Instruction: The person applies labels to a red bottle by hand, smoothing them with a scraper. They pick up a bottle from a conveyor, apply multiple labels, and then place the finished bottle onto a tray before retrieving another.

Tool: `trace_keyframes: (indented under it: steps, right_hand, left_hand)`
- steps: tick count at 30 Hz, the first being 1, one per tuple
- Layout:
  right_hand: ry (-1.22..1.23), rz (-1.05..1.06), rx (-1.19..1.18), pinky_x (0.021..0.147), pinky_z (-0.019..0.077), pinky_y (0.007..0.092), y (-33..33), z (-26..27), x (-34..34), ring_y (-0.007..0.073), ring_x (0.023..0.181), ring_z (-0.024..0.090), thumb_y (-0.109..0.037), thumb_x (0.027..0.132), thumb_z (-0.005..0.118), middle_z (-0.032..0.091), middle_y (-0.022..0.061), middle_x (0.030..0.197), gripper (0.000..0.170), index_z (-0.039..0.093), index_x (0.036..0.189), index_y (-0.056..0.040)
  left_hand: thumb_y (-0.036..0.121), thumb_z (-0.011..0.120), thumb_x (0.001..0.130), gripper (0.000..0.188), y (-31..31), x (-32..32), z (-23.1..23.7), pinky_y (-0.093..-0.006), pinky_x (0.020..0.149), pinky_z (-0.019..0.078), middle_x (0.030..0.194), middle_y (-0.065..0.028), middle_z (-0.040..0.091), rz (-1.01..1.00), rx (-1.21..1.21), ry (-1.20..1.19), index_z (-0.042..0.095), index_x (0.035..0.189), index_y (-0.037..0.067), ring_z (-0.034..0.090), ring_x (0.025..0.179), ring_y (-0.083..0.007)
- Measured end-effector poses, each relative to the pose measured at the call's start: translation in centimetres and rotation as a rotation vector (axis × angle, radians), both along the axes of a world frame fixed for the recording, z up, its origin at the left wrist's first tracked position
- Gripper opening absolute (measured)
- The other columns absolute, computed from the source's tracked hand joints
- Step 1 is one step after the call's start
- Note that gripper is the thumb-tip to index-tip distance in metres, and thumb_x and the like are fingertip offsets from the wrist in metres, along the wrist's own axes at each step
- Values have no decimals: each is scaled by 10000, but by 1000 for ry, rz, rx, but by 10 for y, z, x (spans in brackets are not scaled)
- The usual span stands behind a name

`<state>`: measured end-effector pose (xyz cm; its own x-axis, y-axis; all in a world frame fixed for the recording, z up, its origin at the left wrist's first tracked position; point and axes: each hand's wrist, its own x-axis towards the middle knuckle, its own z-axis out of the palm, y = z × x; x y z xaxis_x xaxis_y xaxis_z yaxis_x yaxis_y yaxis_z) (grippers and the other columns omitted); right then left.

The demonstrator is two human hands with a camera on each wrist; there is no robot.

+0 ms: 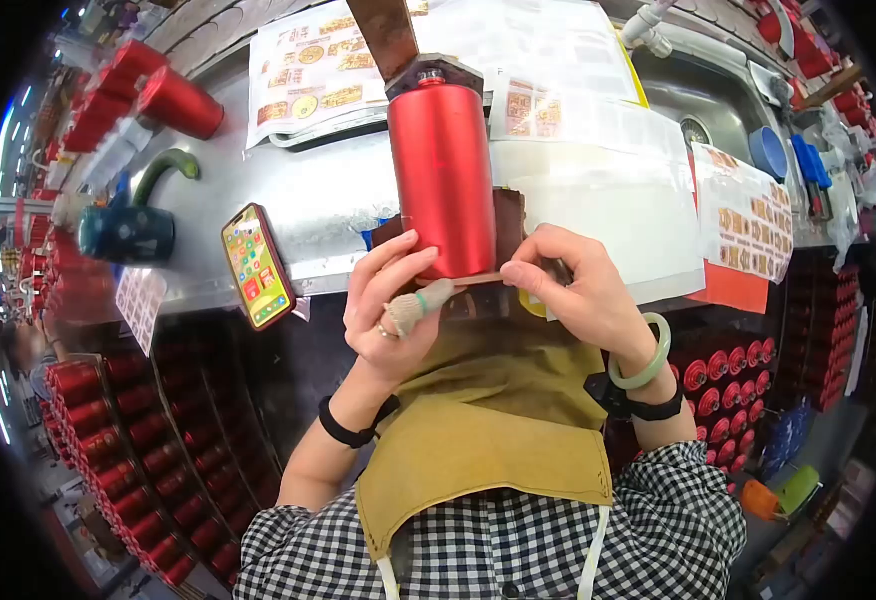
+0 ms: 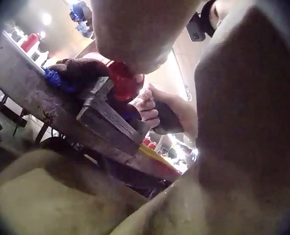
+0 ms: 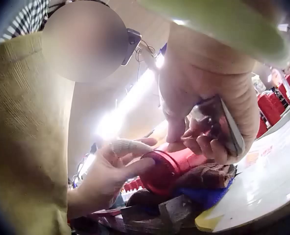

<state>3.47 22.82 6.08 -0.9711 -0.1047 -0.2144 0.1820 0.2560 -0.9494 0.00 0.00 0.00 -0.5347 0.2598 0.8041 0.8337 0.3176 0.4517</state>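
A red metal bottle [image 1: 443,180] lies with its narrow neck pointing away and its round base towards the person. Dark brown cloth [image 1: 510,225] lies under it. The left hand [image 1: 396,305] grips the base from the left, a knitted finger cover [image 1: 418,306] on one finger. In the right wrist view, the left thumb lies against the base [image 3: 157,172]. At the base's right edge, the right hand [image 1: 576,275] brings thumb and forefinger together. Its other fingers curl round a shiny flat metal blade [image 3: 218,122], mostly hidden by the hand in the head view.
A phone [image 1: 258,267] with a lit screen lies on the metal bench to the left, near a dark green mug [image 1: 128,232]. Printed sheets [image 1: 308,75] cover the back. A sink [image 1: 698,100] is at the right. Red bottles [image 1: 128,460] fill racks below.
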Motion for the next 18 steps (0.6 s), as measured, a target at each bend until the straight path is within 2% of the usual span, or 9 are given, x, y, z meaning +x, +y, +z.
trace_keyframes:
  steps: [2,6,8,11,12,14,17,18]
  right_hand:
    - [37,-10,-18,747,534,368,-4,0,-1,265,770,678,-198,958,725,710,149,864,212,743,949,13]
    - [68,-12,31,748,531,370,0,-1,-8,273,772,673,-200,953,731,701,148,853,214,742,940,14]
    - [122,-12,65,751,530,372,1,-2,-8,276,782,671,-192,946,739,698,145,854,205,740,931,13]
    - [127,-13,83,754,528,375,3,-3,-7,272,787,670,-181,940,744,695,141,853,191,741,923,9]
    - [125,-15,84,754,528,375,2,-3,-7,272,787,670,-181,940,744,695,141,853,191,741,923,9]
    - [120,-22,82,751,528,382,0,-5,-7,285,788,670,-172,938,745,692,145,857,178,739,917,4]
    - [201,-26,103,745,526,392,-5,-5,-8,308,786,664,-173,934,747,685,150,857,175,732,908,-1]
    - [199,-28,101,745,526,392,-6,-5,-9,308,786,664,-173,934,747,685,150,857,175,732,908,-1]
  left_hand:
    - [-82,856,741,379,-1,4,-2,-384,875,645,1201,-163,734,119,84,-219,743,1100,-40,706,1111,-351]
    - [-83,839,761,354,2,-2,-2,-383,858,638,1207,-174,731,128,-5,-128,736,1098,-56,706,1110,-357]
    - [-105,831,757,334,0,-2,-1,-403,948,601,1206,-203,720,132,-93,-24,764,1075,-28,699,1126,-360]
    - [-102,824,764,290,4,-4,-5,-412,958,599,1211,-183,721,123,-93,81,774,1039,-24,694,1143,-364]
    - [-102,824,764,290,6,-6,-1,-412,958,599,1211,-183,721,121,-93,79,774,1039,-24,694,1143,-364]
    - [-63,822,794,282,8,-8,9,-390,851,635,1183,-182,736,65,-92,-14,740,1064,-53,713,1095,-348]
    - [-59,825,794,275,6,-7,-2,-378,847,632,1170,-180,740,120,-30,-88,745,1057,-56,716,1090,-347]
    - [-59,832,784,334,5,-6,-3,-372,855,625,1175,-180,739,123,-21,-102,740,1105,-54,715,1093,-344]
